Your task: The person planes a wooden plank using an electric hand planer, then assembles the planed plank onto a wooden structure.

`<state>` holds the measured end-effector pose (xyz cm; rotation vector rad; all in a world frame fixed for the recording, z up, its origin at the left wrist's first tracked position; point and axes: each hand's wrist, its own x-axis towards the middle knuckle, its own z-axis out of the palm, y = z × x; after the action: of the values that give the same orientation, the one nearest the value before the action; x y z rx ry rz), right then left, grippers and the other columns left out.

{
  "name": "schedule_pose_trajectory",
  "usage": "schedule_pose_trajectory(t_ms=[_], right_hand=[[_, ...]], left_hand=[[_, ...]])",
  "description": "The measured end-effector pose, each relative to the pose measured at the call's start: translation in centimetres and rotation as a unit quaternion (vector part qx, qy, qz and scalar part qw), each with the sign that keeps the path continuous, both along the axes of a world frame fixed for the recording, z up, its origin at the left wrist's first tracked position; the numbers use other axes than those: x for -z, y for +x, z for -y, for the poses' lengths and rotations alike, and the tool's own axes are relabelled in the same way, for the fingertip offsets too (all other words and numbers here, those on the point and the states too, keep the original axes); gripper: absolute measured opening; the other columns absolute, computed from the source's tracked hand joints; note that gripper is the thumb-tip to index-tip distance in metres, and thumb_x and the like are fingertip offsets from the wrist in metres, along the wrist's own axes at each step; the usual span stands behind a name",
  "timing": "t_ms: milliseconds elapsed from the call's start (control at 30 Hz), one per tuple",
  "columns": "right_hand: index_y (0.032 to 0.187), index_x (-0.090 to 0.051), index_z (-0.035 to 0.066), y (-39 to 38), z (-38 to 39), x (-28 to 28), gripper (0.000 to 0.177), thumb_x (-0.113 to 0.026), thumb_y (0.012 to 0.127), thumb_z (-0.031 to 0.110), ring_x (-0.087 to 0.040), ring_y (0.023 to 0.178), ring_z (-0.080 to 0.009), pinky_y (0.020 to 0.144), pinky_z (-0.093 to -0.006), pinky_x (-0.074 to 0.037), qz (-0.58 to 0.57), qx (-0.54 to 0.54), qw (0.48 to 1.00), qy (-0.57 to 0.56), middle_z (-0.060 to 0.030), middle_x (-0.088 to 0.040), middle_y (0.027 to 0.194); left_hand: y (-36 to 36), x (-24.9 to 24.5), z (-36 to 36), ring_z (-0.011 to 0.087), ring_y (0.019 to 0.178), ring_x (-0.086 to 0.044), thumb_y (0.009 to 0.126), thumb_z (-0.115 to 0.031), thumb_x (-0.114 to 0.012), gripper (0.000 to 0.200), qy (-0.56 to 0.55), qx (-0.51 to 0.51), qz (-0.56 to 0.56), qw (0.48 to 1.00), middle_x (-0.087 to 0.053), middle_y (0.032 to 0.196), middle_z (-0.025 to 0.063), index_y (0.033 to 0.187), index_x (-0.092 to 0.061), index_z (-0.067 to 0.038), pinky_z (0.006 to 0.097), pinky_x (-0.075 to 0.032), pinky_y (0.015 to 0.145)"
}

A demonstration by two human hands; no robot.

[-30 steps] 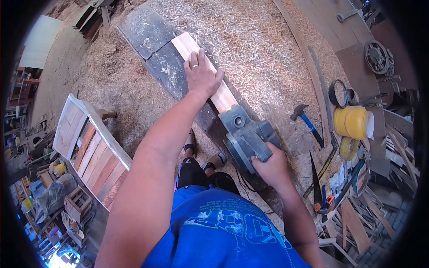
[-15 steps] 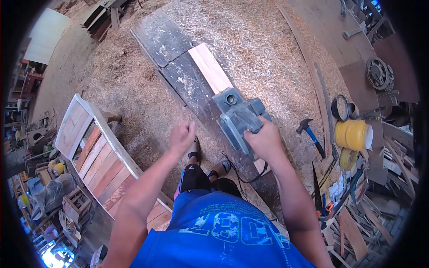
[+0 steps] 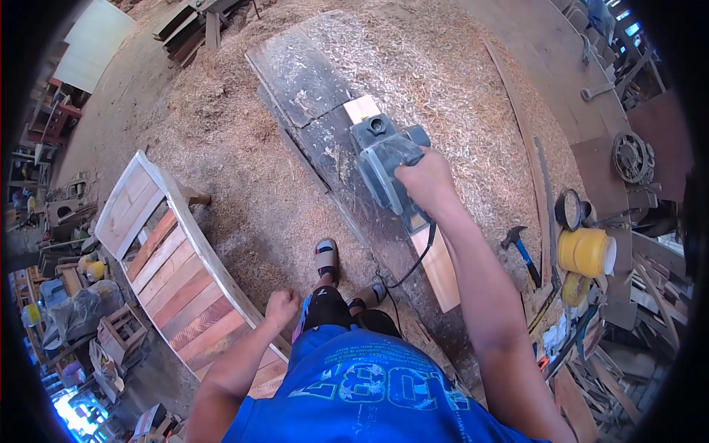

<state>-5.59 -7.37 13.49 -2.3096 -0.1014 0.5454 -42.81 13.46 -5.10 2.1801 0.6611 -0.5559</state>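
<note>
My right hand [image 3: 428, 183] is wrapped round the rear handle of a grey electric planer [image 3: 377, 159]. The planer rests on a pale wooden board [image 3: 437, 275], whose far end sticks out ahead of the tool and whose near end shows behind it. Under the board lies a dark, worn plank bench [image 3: 306, 92] strewn with shavings. A black power cord [image 3: 415, 267] trails from the planer's back toward my feet. My left hand [image 3: 283, 306] hangs by my thigh in a loose fist with nothing visible in it, near the edge of a slatted wooden piece [image 3: 177, 273].
Wood shavings [image 3: 436, 66] cover the floor around the bench. To the right lie a blue-handled hammer [image 3: 523, 255], a yellow roll [image 3: 583, 251] and a long wooden strip [image 3: 517, 111]. Scrap wood [image 3: 657, 295] is heaped at far right. My sandalled foot [image 3: 326, 260] stands beside the bench.
My right hand has pushed the planer forward along the board, so more board shows behind it and less ahead. My left hand has dropped back toward my thigh.
</note>
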Motion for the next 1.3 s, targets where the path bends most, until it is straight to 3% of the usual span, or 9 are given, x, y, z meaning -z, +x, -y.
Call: schedule_pose_trajectory(t_ms=[300, 500, 767, 900, 967, 1033, 1100, 1167, 1300], right_hand=[[0.101, -0.073, -0.002, 4.4, -4.2, 0.8, 0.034, -0.07, 0.077, 0.021, -0.073, 0.087, -0.0345, 0.08, -0.0411, -0.055, 0.002, -0.007, 1.0, 0.007, -0.0219, -0.074, 0.093], [0.1, -0.073, -0.002, 7.1, -6.4, 1.3, 0.034, -0.071, 0.077, 0.022, -0.072, 0.088, -0.0353, 0.081, -0.0409, -0.054, 0.0, -0.021, 1.0, 0.007, -0.0226, -0.074, 0.094], [0.083, -0.071, -0.005, 10.7, -9.5, 2.1, 0.024, -0.071, 0.079, 0.018, -0.061, 0.055, -0.0212, 0.056, -0.0381, -0.049, -0.003, -0.028, 0.998, 0.049, -0.0131, -0.066, 0.066], [0.078, -0.07, -0.005, 12.3, -11.2, 1.3, 0.023, -0.071, 0.078, 0.018, -0.06, 0.053, -0.0206, 0.052, -0.0382, -0.048, 0.005, -0.019, 0.998, 0.057, -0.0122, -0.064, 0.064], [0.068, -0.064, -0.003, 13.0, -11.4, 2.4, 0.023, -0.075, 0.078, 0.015, -0.055, 0.048, -0.0158, 0.044, -0.0335, -0.042, 0.008, -0.026, 0.99, 0.137, -0.0073, -0.06, 0.06], [0.085, -0.071, -0.008, 11.8, -10.3, 0.9, 0.032, -0.074, 0.076, 0.022, -0.067, 0.065, -0.0253, 0.062, -0.038, -0.053, 0.021, -0.038, 0.995, 0.088, -0.0158, -0.069, 0.073], [0.1, -0.071, -0.006, 10.0, -7.8, 2.1, 0.04, -0.076, 0.075, 0.025, -0.071, 0.083, -0.0274, 0.075, -0.0373, -0.055, 0.075, 0.004, 0.991, 0.108, -0.0185, -0.074, 0.09], [0.109, -0.071, -0.002, 5.0, -3.4, -1.3, 0.043, -0.076, 0.075, 0.024, -0.071, 0.095, -0.028, 0.085, -0.0363, -0.054, 0.032, 0.031, 0.989, 0.138, -0.019, -0.074, 0.101], [0.107, -0.072, 0.001, -4.3, 6.9, -3.2, 0.033, -0.077, 0.079, 0.018, -0.07, 0.079, -0.0196, 0.073, -0.0336, -0.056, 0.005, 0.112, 0.975, 0.194, -0.0109, -0.074, 0.094]], left_hand=[[-10.0, 5.7, -4.2, 0.0433, 0.092, -0.07, 0.088, -0.029, -0.061, 0.033, -0.013, -0.027, -0.155, 0.987, -0.068, 0.09, 0.0296, 0.085, -0.073, 0.002, 0.0506, -0.055, 0.082], [-11.4, 0.1, -4.5, 0.038, 0.096, -0.072, 0.087, -0.025, -0.062, 0.031, -0.074, -0.001, -0.252, 0.965, -0.073, 0.1, 0.0264, 0.098, -0.076, 0.001, 0.0459, -0.056, 0.086], [-13.7, 0.9, -4.3, 0.0337, 0.09, -0.074, 0.089, -0.025, -0.064, 0.028, -0.104, 0.004, -0.227, 0.968, -0.074, 0.094, 0.0249, 0.092, -0.078, -0.001, 0.0421, -0.057, 0.085], [-12.1, -1.2, -4.5, 0.0295, 0.078, -0.074, 0.09, -0.028, -0.063, 0.031, -0.092, 0.007, -0.257, 0.962, -0.075, 0.082, 0.0184, 0.083, -0.078, -0.001, 0.0422, -0.057, 0.081], [-12.2, -0.7, -5.0, 0.0266, 0.08, -0.074, 0.091, -0.028, -0.062, 0.032, -0.076, 0.01, -0.281, 0.957, -0.075, 0.082, 0.0168, 0.084, -0.078, -0.002, 0.0407, -0.057, 0.081], [-14.0, 1.7, -6.1, 0.0256, 0.083, -0.074, 0.092, -0.027, -0.06, 0.033, -0.072, 0.0, -0.265, 0.961, -0.075, 0.083, 0.0177, 0.087, -0.078, -0.001, 0.0397, -0.056, 0.083], [-14.9, 5.7, -7.9, 0.0262, 0.085, -0.074, 0.091, -0.024, -0.06, 0.03, -0.075, -0.013, -0.189, 0.979, -0.076, 0.084, 0.0192, 0.087, -0.078, -0.001, 0.0394, -0.056, 0.085], [-11.8, 4.8, -8.3, 0.027, 0.084, -0.074, 0.09, -0.022, -0.062, 0.026, -0.108, 0.003, -0.128, 0.986, -0.076, 0.087, 0.0191, 0.09, -0.078, -0.001, 0.0387, -0.056, 0.084], [-2.9, 4.0, -8.3, 0.0406, 0.065, -0.064, 0.091, -0.026, -0.067, 0.035, 0.054, 0.053, 0.053, 0.996, -0.067, 0.071, 0.0222, 0.072, -0.066, 0.003, 0.0448, -0.051, 0.065]])
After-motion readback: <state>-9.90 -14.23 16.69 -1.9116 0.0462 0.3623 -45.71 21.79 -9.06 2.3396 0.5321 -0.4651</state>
